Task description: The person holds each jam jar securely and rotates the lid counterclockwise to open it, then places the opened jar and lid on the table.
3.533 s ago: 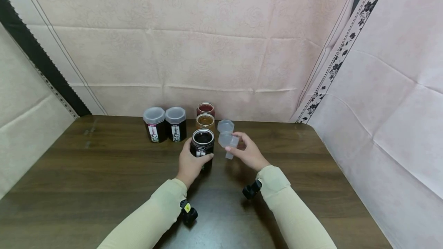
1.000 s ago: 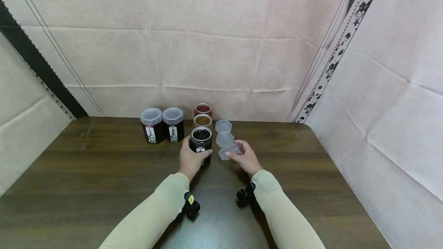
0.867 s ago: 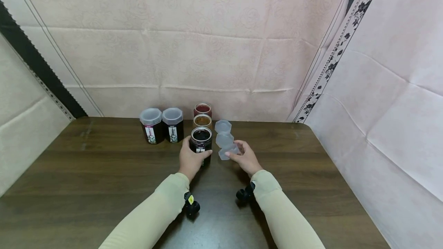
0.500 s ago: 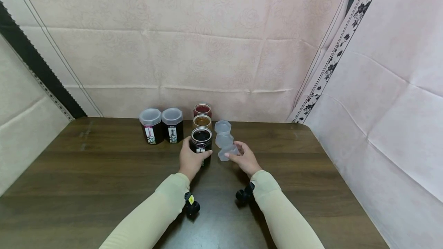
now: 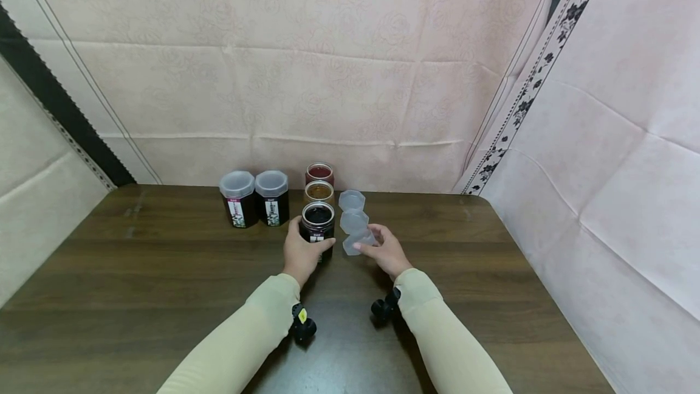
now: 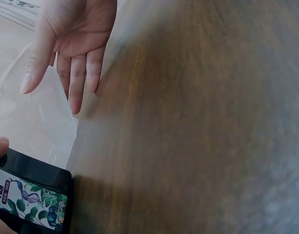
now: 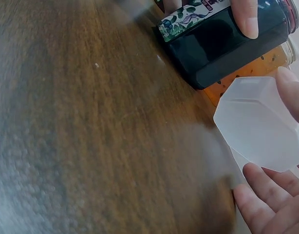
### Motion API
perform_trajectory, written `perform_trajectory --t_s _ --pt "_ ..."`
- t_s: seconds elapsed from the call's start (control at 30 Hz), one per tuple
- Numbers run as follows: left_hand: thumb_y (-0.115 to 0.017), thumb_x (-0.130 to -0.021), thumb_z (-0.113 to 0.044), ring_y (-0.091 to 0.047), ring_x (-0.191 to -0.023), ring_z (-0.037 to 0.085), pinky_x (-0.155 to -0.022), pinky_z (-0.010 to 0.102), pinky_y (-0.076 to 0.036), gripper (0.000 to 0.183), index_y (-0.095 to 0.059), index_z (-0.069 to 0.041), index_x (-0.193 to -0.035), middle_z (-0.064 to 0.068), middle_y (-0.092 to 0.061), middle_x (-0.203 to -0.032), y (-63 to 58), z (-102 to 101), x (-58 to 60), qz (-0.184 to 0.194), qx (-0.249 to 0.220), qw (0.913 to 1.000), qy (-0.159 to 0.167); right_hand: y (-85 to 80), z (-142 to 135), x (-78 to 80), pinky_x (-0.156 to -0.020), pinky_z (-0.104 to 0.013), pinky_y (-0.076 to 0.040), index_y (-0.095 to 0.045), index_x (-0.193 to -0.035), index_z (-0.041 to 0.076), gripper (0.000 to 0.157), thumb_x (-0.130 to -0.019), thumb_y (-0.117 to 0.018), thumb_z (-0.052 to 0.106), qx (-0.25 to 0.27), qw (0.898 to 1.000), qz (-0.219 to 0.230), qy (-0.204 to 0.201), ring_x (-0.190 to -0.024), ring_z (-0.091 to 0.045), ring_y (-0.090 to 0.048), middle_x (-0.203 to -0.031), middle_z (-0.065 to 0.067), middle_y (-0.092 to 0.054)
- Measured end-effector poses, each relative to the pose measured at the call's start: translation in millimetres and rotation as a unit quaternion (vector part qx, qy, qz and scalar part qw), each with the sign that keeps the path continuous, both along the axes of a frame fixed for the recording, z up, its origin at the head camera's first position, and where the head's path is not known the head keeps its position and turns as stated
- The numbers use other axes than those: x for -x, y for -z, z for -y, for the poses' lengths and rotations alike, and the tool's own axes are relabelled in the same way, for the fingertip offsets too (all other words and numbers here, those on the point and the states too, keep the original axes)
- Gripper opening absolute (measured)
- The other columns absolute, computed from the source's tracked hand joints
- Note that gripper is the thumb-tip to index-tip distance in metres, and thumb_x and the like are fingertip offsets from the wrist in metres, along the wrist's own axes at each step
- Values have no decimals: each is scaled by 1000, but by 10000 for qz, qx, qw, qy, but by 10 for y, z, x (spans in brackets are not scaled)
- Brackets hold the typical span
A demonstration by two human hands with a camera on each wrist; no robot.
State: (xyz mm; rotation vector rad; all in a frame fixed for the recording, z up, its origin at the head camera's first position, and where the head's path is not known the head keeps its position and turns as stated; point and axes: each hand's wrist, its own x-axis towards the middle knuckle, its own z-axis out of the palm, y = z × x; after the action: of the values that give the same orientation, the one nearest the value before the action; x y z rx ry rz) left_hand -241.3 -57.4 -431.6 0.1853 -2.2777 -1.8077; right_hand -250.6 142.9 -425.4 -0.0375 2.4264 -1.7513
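Note:
My left hand grips a dark, open-topped glass jar that stands upright on the table. Its floral label shows in the left wrist view. To the right of the jar, my right hand pinches a translucent hexagonal plastic lid between thumb and fingers, close over the table. Beyond it lie two more such lids, a middle lid and a far lid, so the three form a column. An amber jar and a red jar, both open-topped, stand in line behind the dark jar.
Two dark jars with translucent lids stand side by side at the back left: a left capped jar and a right capped jar. A pale cloth hangs behind the wooden table. Each wrist carries a small black camera.
My right hand has brought its lid down and nearer, from beside the middle lid to the near end of the column. My left hand keeps hold of the dark jar.

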Motion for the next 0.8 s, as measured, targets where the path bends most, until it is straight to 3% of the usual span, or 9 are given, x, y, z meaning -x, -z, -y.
perform_trajectory --t_s 0.8 --pt "-83 -75 -15 -43 -129 31 -110 49 -33 85 -32 -4 -141 17 -44 -139 12 -24 29 32 79 10000 50 -19 -32 52 -106 -52 -37 -44 -138 6 65 -84 -76 22 -326 9993 -10 -196 -132 -37 -40 -145 -16 -42"
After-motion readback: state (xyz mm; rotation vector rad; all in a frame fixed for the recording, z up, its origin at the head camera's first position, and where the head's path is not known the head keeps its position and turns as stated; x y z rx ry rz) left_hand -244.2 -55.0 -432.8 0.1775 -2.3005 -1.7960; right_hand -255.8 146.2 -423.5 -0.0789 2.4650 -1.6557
